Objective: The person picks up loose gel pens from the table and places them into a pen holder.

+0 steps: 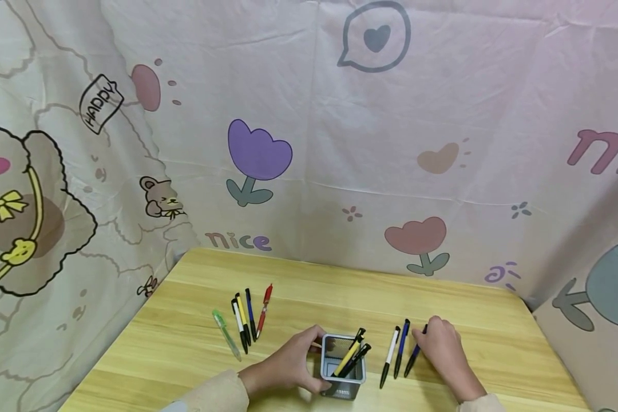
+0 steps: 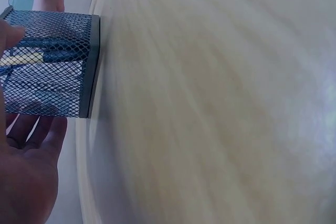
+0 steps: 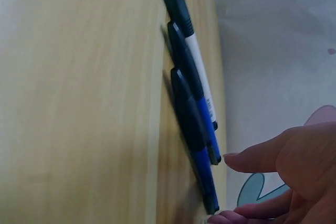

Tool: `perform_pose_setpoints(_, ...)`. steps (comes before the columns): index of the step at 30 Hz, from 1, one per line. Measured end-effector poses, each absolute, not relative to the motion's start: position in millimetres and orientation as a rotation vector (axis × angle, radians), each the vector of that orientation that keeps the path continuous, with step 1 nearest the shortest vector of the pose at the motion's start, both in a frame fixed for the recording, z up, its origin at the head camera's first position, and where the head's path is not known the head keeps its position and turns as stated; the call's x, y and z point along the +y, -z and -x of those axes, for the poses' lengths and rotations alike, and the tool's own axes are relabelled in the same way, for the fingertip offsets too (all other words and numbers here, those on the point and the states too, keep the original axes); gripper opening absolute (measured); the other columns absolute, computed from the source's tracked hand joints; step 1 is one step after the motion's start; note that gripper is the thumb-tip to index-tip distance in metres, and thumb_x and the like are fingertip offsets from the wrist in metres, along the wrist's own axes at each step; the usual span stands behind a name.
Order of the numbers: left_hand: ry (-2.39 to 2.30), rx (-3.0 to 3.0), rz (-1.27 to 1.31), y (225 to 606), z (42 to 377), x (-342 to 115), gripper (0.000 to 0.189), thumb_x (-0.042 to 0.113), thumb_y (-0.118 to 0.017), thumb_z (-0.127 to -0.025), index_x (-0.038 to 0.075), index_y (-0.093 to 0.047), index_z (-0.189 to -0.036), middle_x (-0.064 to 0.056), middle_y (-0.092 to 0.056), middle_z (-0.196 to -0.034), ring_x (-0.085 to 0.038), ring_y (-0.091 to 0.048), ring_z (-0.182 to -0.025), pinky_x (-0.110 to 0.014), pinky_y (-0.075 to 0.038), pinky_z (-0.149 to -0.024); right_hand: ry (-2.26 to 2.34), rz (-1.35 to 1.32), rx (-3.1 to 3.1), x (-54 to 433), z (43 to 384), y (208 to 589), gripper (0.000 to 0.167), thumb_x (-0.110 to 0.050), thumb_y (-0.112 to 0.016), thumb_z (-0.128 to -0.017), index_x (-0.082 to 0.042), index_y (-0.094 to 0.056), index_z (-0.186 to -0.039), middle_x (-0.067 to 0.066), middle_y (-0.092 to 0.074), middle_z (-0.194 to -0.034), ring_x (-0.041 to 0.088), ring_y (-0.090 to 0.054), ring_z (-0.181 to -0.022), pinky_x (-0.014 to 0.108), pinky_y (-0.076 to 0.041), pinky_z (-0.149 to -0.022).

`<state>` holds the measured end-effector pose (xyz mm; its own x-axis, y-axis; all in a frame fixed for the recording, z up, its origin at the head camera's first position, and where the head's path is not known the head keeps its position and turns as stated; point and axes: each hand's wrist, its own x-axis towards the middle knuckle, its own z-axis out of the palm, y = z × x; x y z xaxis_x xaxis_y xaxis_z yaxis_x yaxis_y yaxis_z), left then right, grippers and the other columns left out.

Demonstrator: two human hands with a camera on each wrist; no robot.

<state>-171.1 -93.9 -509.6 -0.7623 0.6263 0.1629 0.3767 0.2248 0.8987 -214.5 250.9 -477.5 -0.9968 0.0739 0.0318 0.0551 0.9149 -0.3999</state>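
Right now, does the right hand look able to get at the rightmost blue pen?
Likely yes: the right hand is at the far end of the rightmost blue pen, thumb and fingers apart, and no other pen lies across it.

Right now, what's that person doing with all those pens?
A person's left grip holds a mesh pen holder with pens leaning inside it. The right grip, parted, is at one end of the rightmost blue pen. A white pen and another blue pen lie alongside, and five more pens lie to the holder's left.
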Motion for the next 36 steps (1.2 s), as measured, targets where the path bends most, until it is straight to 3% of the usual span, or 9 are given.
perform_pose_setpoints(6,-1.553,2.259,-0.944,508,172,-94,0.064,0.013,-0.088,-0.075,0.009,-0.052,-0.128,-0.014,-0.064,-0.129,-0.021,-0.066,-0.122,-0.025,-0.055,-0.106,-0.648,0.146,-3.062,256,218,484,0.049,-0.023,-0.073,-0.091,-0.016,-0.041,-0.055,-0.001,-0.040,-0.056,0.013,-0.039,-0.051,0.027,-0.035,-0.049)
perform_pose_setpoints(11,-1.567,2.254,-0.954,509,171,-94,0.064,0.011,-0.087,-0.075,0.009,-0.052,-0.127,-0.015,-0.064,-0.130,-0.022,-0.067,-0.122,-0.025,-0.055,-0.107,-0.674,0.154,-3.063,258,220,485,0.047,-0.021,-0.072,-0.089,-0.017,-0.041,-0.055,-0.006,-0.033,-0.051,0.009,-0.035,-0.047,0.026,-0.035,-0.048)
perform_pose_setpoints(18,-1.557,2.262,-0.953,510,172,-94,0.062,0.012,-0.088,-0.075,0.012,-0.052,-0.126,-0.011,-0.065,-0.128,-0.019,-0.066,-0.122,-0.025,-0.055,-0.107,-0.679,0.189,-3.096,261,222,485,0.034,-0.007,-0.063,-0.084,-0.014,-0.040,-0.060,-0.002,-0.036,-0.056,0.014,-0.041,-0.051,0.025,-0.038,-0.049)
perform_pose_setpoints(26,-1.549,2.266,-0.957,510,172,-93,0.062,0.013,-0.088,-0.075,0.011,-0.052,-0.126,-0.013,-0.065,-0.127,-0.018,-0.066,-0.122,-0.025,-0.055,-0.107,-0.770,0.192,-3.083,268,223,490,0.042,-0.007,-0.064,-0.085,-0.019,-0.039,-0.053,-0.006,-0.034,-0.052,0.009,-0.037,-0.049,0.021,-0.033,-0.048)
perform_pose_setpoints(28,-1.548,2.263,-0.954,510,172,-93,0.062,0.013,-0.088,-0.075,0.011,-0.052,-0.126,-0.013,-0.065,-0.128,-0.018,-0.066,-0.121,-0.025,-0.056,-0.106,-0.776,0.203,-3.087,271,224,490,0.029,-0.008,-0.065,-0.086,-0.009,-0.051,-0.060,0.002,-0.047,-0.056,0.013,-0.043,-0.053,0.024,-0.037,-0.049)
perform_pose_setpoints(30,-1.548,2.260,-0.953,510,172,-93,0.062,0.013,-0.088,-0.075,0.011,-0.052,-0.126,-0.013,-0.065,-0.128,-0.018,-0.066,-0.121,-0.025,-0.056,-0.106,-0.769,0.221,-3.097,273,225,489,0.018,-0.010,-0.066,-0.087,0.006,-0.065,-0.079,0.019,-0.064,-0.072,0.018,-0.053,-0.062,0.028,-0.045,-0.052)
perform_pose_setpoints(33,-1.546,2.259,-0.957,510,172,-93,0.062,0.013,-0.088,-0.075,0.011,-0.052,-0.126,-0.013,-0.064,-0.128,-0.019,-0.066,-0.121,-0.024,-0.056,-0.106,-0.765,0.213,-3.101,275,224,485,0.040,-0.011,-0.068,-0.088,0.016,-0.065,-0.117,0.035,-0.069,-0.111,0.029,-0.064,-0.080,0.037,-0.055,-0.063)
perform_pose_setpoints(34,-1.545,2.259,-0.958,510,172,-94,0.062,0.013,-0.087,-0.075,0.011,-0.052,-0.126,-0.013,-0.064,-0.128,-0.019,-0.066,-0.121,-0.024,-0.055,-0.106,-0.769,0.205,-3.104,275,223,484,0.045,-0.012,-0.068,-0.089,0.017,-0.062,-0.123,0.036,-0.069,-0.118,0.030,-0.065,-0.083,0.038,-0.057,-0.065)
perform_pose_setpoints(36,-1.544,2.260,-0.959,510,173,-94,0.062,0.013,-0.087,-0.075,0.011,-0.052,-0.126,-0.013,-0.064,-0.128,-0.019,-0.066,-0.121,-0.024,-0.055,-0.106,-0.797,0.184,-3.106,274,221,481,0.045,-0.011,-0.068,-0.089,0.017,-0.061,-0.123,0.032,-0.072,-0.110,0.029,-0.067,-0.083,0.038,-0.056,-0.065)
